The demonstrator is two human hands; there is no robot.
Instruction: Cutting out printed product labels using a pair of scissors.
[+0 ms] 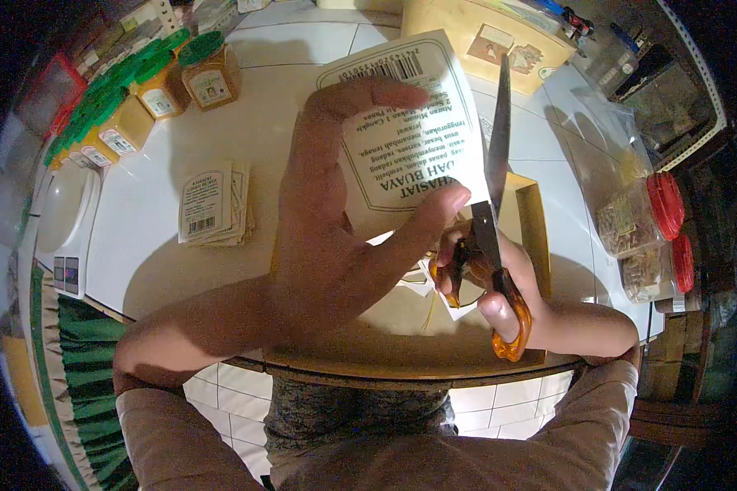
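My left hand (pixel 338 202) holds a printed paper label (pixel 399 141) between fingers and thumb, its text upside down to me. In my right hand (pixel 510 288) is a pair of scissors (pixel 499 159) with amber handles, my thumb through one loop. The blades point away from me, parted, along the label's right edge. Below both hands lies a shallow cardboard box (pixel 531 215) holding white paper scraps (pixel 460 310), partly hidden by my hands. A loose stack of similar labels (pixel 206 205) sits on the white tiled table (pixel 270 92) to the left.
Green-lidded jars (pixel 209 70) stand in rows at the back left, above a white digital scale (pixel 74 227). A yellowish tub (pixel 473 37) is at the back. On the right are red-lidded containers (pixel 635 221). The table's near edge (pixel 356 380) runs in front of my torso.
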